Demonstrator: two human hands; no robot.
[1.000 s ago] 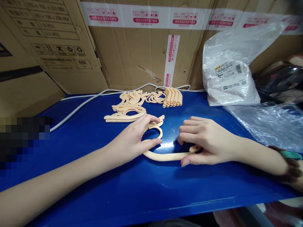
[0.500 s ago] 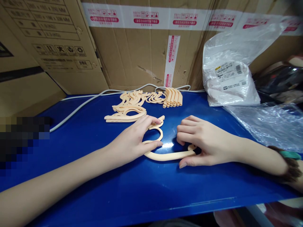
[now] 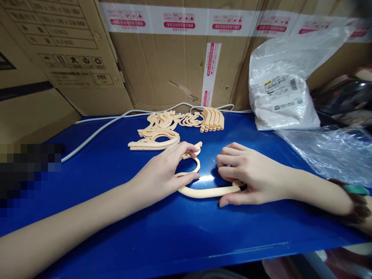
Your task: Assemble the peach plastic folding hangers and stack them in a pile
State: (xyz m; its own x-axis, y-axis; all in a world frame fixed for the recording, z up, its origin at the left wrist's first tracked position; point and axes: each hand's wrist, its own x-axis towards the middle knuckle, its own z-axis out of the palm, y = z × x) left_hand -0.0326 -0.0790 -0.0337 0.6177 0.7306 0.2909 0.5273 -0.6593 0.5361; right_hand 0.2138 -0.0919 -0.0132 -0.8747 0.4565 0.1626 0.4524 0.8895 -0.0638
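Note:
A cream plastic folding hanger (image 3: 209,192) lies on the blue tabletop, its long curved arm pointing right. My left hand (image 3: 167,166) is closed around its left side, with the thumb on the curved arm and the fingers over the upper part near the ring. My right hand (image 3: 250,174) curls around the arm's right end, thumb below and fingers bent above; its exact contact is partly hidden. Just behind my left hand sits a small stack of folded cream hangers (image 3: 154,144).
Farther back lie cream hook parts (image 3: 164,121) and a row of curved cream arm pieces (image 3: 213,120). A white cable (image 3: 95,143) runs along the cardboard boxes (image 3: 174,66). At the right are a white plastic bag (image 3: 285,100) and clear plastic film (image 3: 331,151).
My right hand's fingers have shifted slightly around the arm's end, and the end piece has tilted a little. My left hand stays almost still.

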